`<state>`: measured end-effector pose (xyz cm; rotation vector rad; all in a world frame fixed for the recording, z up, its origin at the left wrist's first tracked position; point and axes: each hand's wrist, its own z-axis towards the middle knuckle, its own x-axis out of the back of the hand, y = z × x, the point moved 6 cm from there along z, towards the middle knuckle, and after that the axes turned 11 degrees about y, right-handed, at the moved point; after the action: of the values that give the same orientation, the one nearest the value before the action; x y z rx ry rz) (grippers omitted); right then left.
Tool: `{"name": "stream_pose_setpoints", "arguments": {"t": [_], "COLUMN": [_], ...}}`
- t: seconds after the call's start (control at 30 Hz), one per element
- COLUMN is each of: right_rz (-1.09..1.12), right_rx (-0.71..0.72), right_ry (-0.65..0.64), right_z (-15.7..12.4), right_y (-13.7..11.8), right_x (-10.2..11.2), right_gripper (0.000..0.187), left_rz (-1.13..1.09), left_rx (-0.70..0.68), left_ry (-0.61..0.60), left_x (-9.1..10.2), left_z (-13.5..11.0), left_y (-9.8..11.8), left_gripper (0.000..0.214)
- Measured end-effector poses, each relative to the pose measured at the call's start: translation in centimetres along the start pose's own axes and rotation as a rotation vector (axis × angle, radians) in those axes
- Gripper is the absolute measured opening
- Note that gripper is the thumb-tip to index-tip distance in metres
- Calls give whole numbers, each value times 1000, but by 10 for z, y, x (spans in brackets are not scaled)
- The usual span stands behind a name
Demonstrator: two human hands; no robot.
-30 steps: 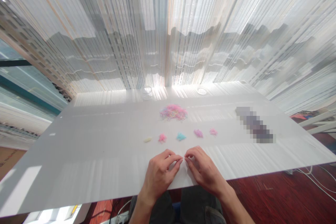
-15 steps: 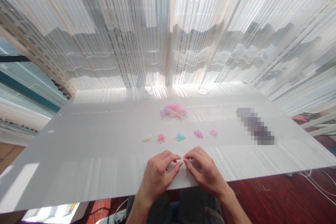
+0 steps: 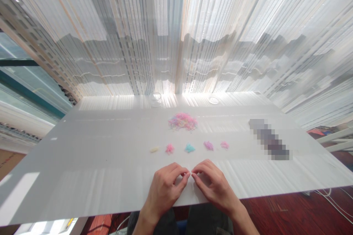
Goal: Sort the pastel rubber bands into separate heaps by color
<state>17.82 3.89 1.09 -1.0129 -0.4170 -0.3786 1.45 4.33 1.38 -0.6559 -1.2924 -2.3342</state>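
Observation:
My left hand [image 3: 168, 185] and my right hand [image 3: 213, 183] meet fingertip to fingertip above the near edge of the white table [image 3: 91, 169]. Each is closed in a pinch of thumb and forefinger; whatever lies between the tips is too small to make out. Just beyond them runs a row of little heaps of thin pieces: yellow [image 3: 154, 149], bright pink [image 3: 170, 148], turquoise [image 3: 189, 148], purple [image 3: 209, 145] and pale pink [image 3: 224, 145]. Behind the row lies a larger mixed pastel pile [image 3: 183, 121] of the same sort of pieces.
A clear round container [image 3: 156, 98] and a clear lid-like disc [image 3: 213, 100] stand at the table's far edge. On the right lies a blurred-out dark object [image 3: 269, 139]. Sheer striped curtains [image 3: 165, 36] hang behind the table. White cables [image 3: 328, 200] trail over the red floor.
The camera has tilted slightly up, so the table and heaps sit lower in view. My left thumb and forefinger have come closer together. Both hands remain in nearly the same place.

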Motion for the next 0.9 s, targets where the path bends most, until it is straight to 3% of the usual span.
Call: {"name": "stream_pose_setpoints", "arguments": {"t": [0.33, 0.53, 0.73, 0.9], "right_rz": [-8, -38, -192, -190], "right_rx": [-13, 14, 139, 128], "right_ry": [16, 21, -126, -135], "right_z": [2, 2, -1, -2], "right_y": [2, -1, -13, -10], "right_x": [1, 0, -11, -13], "right_gripper": [10, 10, 31, 21], "left_rz": [22, 30, 41, 41], "left_rx": [11, 75, 109, 146], "left_ry": [16, 147, 120, 157], "left_x": [-2, 6, 4, 5], "left_z": [0, 0, -2, -3], "left_y": [-2, -6, -11, -13], "left_gripper": [14, 15, 17, 18]}}
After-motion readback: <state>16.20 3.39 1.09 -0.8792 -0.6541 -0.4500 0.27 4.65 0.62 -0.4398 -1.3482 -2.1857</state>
